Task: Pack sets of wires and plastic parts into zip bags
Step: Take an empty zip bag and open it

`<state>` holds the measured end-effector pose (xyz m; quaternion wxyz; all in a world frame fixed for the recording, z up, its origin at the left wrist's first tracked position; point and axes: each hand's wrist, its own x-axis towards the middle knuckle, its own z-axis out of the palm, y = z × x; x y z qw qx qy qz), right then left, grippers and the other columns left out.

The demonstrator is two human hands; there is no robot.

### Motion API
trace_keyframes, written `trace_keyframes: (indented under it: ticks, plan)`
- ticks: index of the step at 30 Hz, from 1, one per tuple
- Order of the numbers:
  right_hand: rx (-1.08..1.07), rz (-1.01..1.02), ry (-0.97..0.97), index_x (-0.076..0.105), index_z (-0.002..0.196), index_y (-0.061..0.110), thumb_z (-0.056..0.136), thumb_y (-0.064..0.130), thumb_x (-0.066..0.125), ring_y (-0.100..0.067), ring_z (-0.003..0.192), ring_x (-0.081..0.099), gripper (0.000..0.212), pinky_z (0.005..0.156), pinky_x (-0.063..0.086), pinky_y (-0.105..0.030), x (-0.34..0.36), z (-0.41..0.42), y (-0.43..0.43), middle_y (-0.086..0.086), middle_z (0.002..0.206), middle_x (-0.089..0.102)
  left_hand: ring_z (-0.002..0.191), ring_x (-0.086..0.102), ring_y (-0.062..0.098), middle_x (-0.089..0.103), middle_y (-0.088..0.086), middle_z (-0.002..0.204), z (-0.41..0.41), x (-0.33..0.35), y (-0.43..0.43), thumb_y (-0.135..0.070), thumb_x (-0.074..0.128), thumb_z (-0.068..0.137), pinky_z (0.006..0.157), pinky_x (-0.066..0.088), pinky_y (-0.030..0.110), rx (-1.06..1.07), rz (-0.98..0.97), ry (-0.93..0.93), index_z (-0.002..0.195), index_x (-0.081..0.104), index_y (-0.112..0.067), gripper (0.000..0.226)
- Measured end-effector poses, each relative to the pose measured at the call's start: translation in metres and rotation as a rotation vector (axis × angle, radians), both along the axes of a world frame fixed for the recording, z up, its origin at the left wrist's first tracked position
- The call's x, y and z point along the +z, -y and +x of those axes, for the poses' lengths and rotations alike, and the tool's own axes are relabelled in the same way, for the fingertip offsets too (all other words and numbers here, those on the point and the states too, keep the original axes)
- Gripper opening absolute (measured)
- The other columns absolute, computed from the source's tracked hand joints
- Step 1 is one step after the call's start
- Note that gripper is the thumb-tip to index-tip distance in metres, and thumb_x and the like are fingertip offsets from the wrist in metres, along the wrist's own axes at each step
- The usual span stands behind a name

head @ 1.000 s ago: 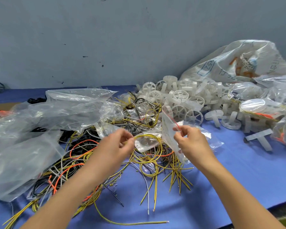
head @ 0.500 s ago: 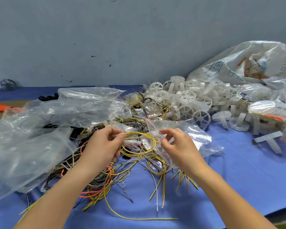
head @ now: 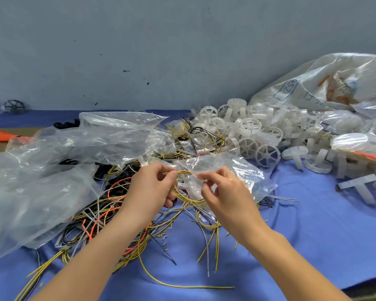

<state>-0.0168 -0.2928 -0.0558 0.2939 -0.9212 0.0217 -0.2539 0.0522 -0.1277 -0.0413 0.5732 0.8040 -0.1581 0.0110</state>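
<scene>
Over the middle of the worktop point(head: 313, 235), pinching a yellow wire coil point(head: 190, 200) in the left grip point(head: 152, 192) and the mouth of a zip bag point(head: 237, 168) in the right grip point(head: 228, 196), coil at the opening, apparently not inside yet. Seemingly early on: few filled bags point(head: 352, 144) at far right, heaps of plastic wheels point(head: 251, 127) and loose wires point(head: 96, 222) left to pack.
</scene>
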Motion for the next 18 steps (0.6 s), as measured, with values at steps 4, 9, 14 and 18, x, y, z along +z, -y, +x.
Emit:
trace_keyframes:
  ticks: [4, 9, 14, 18]
  plan:
    - [0.011, -0.012, 0.052, 0.070, 0.115, 0.026, 0.095, 0.026, 0.058, -0.018, 0.070, 0.058, 0.023, 0.069, 0.048, -0.037, -0.001, -0.002, -0.010, 0.005, 0.095, 0.054, 0.063, 0.072, 0.018, 0.073, 0.010, 0.076, -0.006, 0.000, 0.018, -0.007, 0.055, 0.098, 0.055, 0.059, 0.025, -0.063, -0.274, -0.312, 0.102, 0.064, -0.004, 0.011]
    - [0.015, 0.025, 0.087, 0.069, 0.114, 0.025, 0.096, 0.026, 0.057, -0.009, 0.073, 0.052, 0.022, 0.071, 0.046, -0.033, 0.000, -0.002, -0.018, 0.007, 0.095, 0.053, 0.078, 0.072, 0.015, 0.073, 0.016, 0.092, -0.011, -0.001, 0.036, 0.000, 0.045, 0.100, 0.070, 0.059, 0.024, -0.289, -0.417, -0.542, 0.102, 0.068, 0.001, 0.023]
    - [0.015, 0.077, 0.105, 0.070, 0.116, 0.025, 0.095, 0.024, 0.058, -0.007, 0.081, 0.054, 0.025, 0.075, 0.043, -0.026, 0.004, -0.004, -0.022, 0.010, 0.095, 0.052, 0.068, 0.065, 0.011, 0.067, 0.006, 0.075, -0.010, 0.002, 0.044, 0.012, 0.039, 0.096, 0.057, 0.054, 0.020, -0.520, -0.310, -0.651, 0.095, 0.064, -0.001, 0.029]
    - [0.016, 0.113, 0.093, 0.070, 0.117, 0.024, 0.094, 0.021, 0.057, -0.012, 0.087, 0.060, 0.026, 0.078, 0.047, -0.030, 0.005, -0.003, -0.018, 0.006, 0.099, 0.056, 0.064, 0.058, 0.008, 0.061, 0.001, 0.068, -0.012, 0.003, 0.049, 0.005, 0.047, 0.097, 0.054, 0.046, 0.015, -0.514, -0.184, -0.533, 0.089, 0.062, -0.002, 0.019]
